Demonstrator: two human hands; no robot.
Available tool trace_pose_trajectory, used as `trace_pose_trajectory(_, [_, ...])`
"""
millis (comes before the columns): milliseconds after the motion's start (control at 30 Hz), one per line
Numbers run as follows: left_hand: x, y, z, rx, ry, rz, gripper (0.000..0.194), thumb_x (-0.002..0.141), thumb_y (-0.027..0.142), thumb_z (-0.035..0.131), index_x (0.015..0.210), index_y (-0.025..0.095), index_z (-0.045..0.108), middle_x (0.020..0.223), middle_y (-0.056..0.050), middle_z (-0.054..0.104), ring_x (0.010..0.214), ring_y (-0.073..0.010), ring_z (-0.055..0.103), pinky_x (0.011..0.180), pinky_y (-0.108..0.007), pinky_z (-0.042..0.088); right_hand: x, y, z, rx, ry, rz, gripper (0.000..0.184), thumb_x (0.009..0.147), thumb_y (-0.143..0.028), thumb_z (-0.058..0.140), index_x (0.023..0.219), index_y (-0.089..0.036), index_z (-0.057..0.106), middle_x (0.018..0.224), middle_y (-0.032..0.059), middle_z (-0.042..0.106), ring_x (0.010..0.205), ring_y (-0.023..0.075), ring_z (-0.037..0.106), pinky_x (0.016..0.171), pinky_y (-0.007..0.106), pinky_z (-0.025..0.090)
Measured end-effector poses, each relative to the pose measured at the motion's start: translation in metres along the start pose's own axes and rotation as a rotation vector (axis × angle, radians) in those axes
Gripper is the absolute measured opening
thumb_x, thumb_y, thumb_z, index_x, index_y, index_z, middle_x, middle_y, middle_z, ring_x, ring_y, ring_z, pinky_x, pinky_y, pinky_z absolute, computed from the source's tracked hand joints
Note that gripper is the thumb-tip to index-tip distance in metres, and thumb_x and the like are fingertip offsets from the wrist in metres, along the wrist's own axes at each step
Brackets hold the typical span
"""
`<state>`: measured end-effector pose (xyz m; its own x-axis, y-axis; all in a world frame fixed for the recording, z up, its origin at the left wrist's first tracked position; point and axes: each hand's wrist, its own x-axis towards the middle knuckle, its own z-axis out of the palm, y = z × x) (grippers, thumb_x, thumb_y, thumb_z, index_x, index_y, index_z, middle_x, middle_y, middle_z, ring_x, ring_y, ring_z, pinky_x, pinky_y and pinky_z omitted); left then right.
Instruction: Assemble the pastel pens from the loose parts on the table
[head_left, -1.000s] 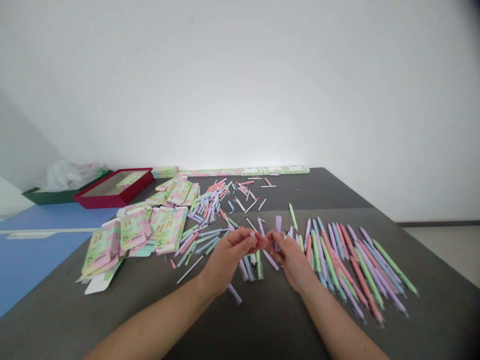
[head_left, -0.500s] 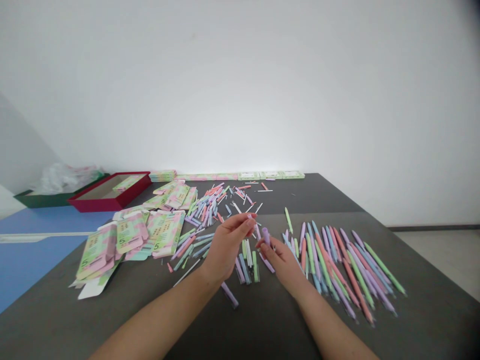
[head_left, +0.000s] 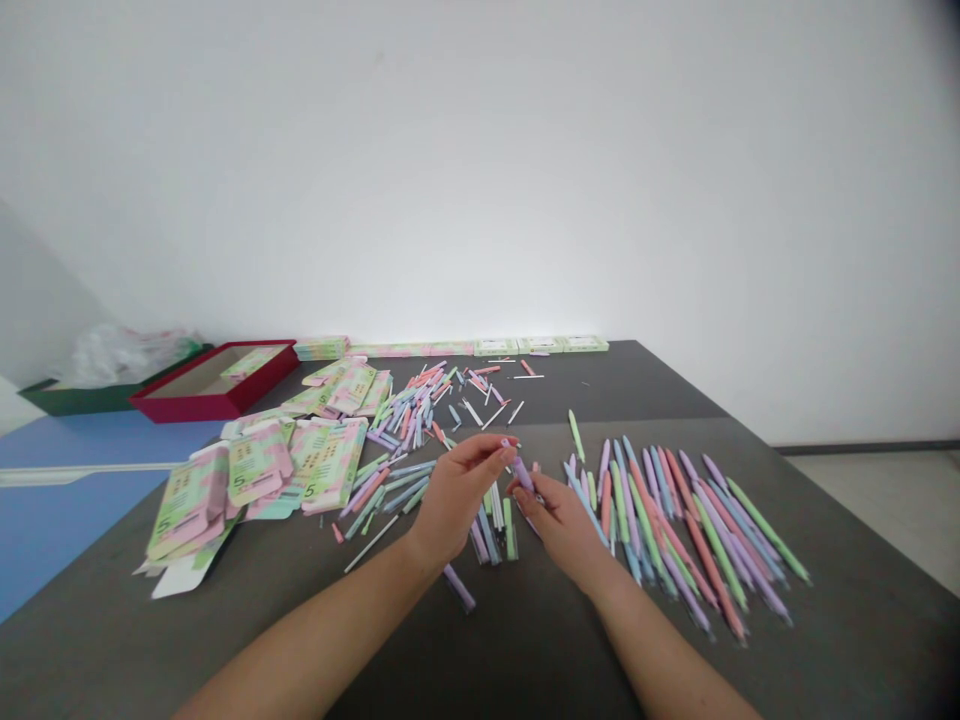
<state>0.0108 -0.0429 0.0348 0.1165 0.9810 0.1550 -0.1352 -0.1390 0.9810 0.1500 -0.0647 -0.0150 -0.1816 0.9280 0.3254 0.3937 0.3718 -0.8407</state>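
Two hands meet over the middle of the desk (head_left: 637,395), just below the centre of the frame. The right hand (head_left: 562,525) is closed in a fingertip pinch on a short lilac pen barrel (head_left: 523,476), which stands tilted up from its fingers. The curled left hand (head_left: 463,490) brings its fingertips (head_left: 506,452) to the barrel's upper end, though it is hard to tell from this view whether they grip it or only touch it. A pinch this close to the tips suits so slim a piece, keeping it steady with the wrists clear of the parts below. Short pen parts (head_left: 495,520) lie directly under the hands, with thin white rods (head_left: 371,543) and a loose heap of smooth pastel barrels (head_left: 416,420) to the left and further up. To the right, whole tapered pens (head_left: 675,530) in matte green, coral, lilac and blue fan out side by side. At the left sit folded card boxes (head_left: 255,465), glossy green and pink and printed with a 5. A red box (head_left: 214,410) and a green box (head_left: 67,403) sit at the upper left, the latter holding a crumpled plastic bag (head_left: 127,358), while flat packs (head_left: 540,345) line the far edge of the desk.
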Motion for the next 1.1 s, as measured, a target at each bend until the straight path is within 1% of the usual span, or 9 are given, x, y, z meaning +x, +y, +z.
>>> trace_pose_trajectory(133, [-0.001, 0.001, -0.001, 0.123, -0.065, 0.033, 0.019, 0.074, 0.032, 0.063, 0.085, 0.018, 0.070, 0.097, -0.005, 0.067, 0.088, -0.0173, 0.058, 0.079, -0.026, 0.044, 0.001, 0.001, 0.000, -0.009, 0.007, -0.006, 0.027, 0.088, -0.037, 0.042, 0.075, -0.017, 0.056, 0.060, -0.0025, 0.046, 0.058, 0.0126, 0.039, 0.054, 0.024, 0.026])
trace_pose_trajectory(267, [-0.004, 0.006, -0.002, 0.175, -0.107, 0.011, 0.023, 0.075, 0.032, 0.062, 0.091, 0.018, 0.071, 0.103, -0.006, 0.065, 0.094, -0.0184, 0.057, 0.082, -0.026, 0.044, 0.001, 0.000, 0.001, 0.010, 0.011, 0.004, 0.027, 0.088, -0.038, 0.043, 0.075, -0.018, 0.056, 0.061, -0.0023, 0.046, 0.058, 0.0132, 0.040, 0.054, 0.024, 0.027])
trace_pose_trajectory(500, [-0.007, 0.005, -0.005, 0.074, -0.147, -0.053, 0.037, 0.074, 0.032, 0.064, 0.108, 0.019, 0.064, 0.097, -0.006, 0.067, 0.084, -0.0159, 0.059, 0.076, -0.026, 0.046, 0.002, -0.001, 0.001, 0.070, 0.012, 0.030, 0.035, 0.087, -0.044, 0.042, 0.064, -0.019, 0.048, 0.057, -0.0038, 0.041, 0.055, 0.0120, 0.037, 0.052, 0.024, 0.025])
trace_pose_trajectory(600, [-0.002, 0.003, -0.007, 0.179, -0.169, -0.055, 0.032, 0.072, 0.033, 0.065, 0.099, 0.016, 0.068, 0.088, -0.006, 0.068, 0.079, -0.0158, 0.060, 0.073, -0.026, 0.046, 0.001, -0.001, 0.000, 0.114, -0.025, 0.035, 0.038, 0.088, -0.046, 0.041, 0.064, -0.018, 0.050, 0.057, -0.0034, 0.044, 0.056, 0.0118, 0.039, 0.052, 0.024, 0.027])
trace_pose_trajectory(733, [0.006, 0.000, -0.009, 0.144, -0.111, -0.085, 0.030, 0.071, 0.037, 0.065, 0.091, 0.014, 0.069, 0.082, -0.005, 0.068, 0.075, -0.0159, 0.060, 0.075, -0.028, 0.047, 0.001, -0.002, 0.000, 0.289, -0.093, 0.068, 0.047, 0.091, -0.049, 0.029, 0.075, -0.018, 0.060, 0.061, -0.0009, 0.054, 0.056, 0.0128, 0.046, 0.058, 0.026, 0.036])
trace_pose_trajectory(800, [0.008, -0.001, -0.010, 0.084, -0.072, -0.086, 0.030, 0.070, 0.037, 0.066, 0.089, 0.015, 0.069, 0.082, -0.004, 0.068, 0.076, -0.0155, 0.060, 0.077, -0.029, 0.046, 0.002, -0.001, 0.001, 0.341, -0.056, 0.097, 0.048, 0.091, -0.051, 0.028, 0.086, -0.019, 0.063, 0.066, 0.0011, 0.059, 0.062, 0.0148, 0.052, 0.063, 0.028, 0.040])
trace_pose_trajectory(900, [0.009, -0.001, -0.012, 0.056, -0.037, -0.086, 0.028, 0.069, 0.037, 0.067, 0.087, 0.016, 0.069, 0.084, -0.004, 0.068, 0.077, -0.0148, 0.060, 0.077, -0.028, 0.045, 0.004, 0.003, 0.002, 0.434, 0.058, 0.153, 0.045, 0.088, -0.053, 0.034, 0.098, -0.019, 0.062, 0.079, 0.0042, 0.063, 0.072, 0.0174, 0.057, 0.068, 0.030, 0.045])
trace_pose_trajectory(1000, [0.009, -0.001, -0.014, 0.082, -0.048, -0.090, 0.028, 0.069, 0.038, 0.067, 0.086, 0.016, 0.069, 0.084, -0.004, 0.068, 0.076, -0.0146, 0.059, 0.076, -0.027, 0.045, 0.005, 0.009, 0.002, 0.494, 0.118, 0.203, 0.043, 0.087, -0.052, 0.038, 0.106, -0.019, 0.058, 0.087, 0.0054, 0.063, 0.068, 0.0160, 0.056, 0.064, 0.029, 0.045])
trace_pose_trajectory(1100, [0.009, -0.003, -0.015, 0.136, -0.053, -0.077, 0.028, 0.069, 0.039, 0.066, 0.085, 0.016, 0.069, 0.083, -0.004, 0.068, 0.076, -0.0152, 0.059, 0.076, -0.027, 0.044, 0.004, 0.012, 0.000, 0.400, 0.107, 0.212, 0.043, 0.087, -0.051, 0.038, 0.107, -0.019, 0.059, 0.080, 0.0030, 0.061, 0.057, 0.0132, 0.049, 0.054, 0.027, 0.040])
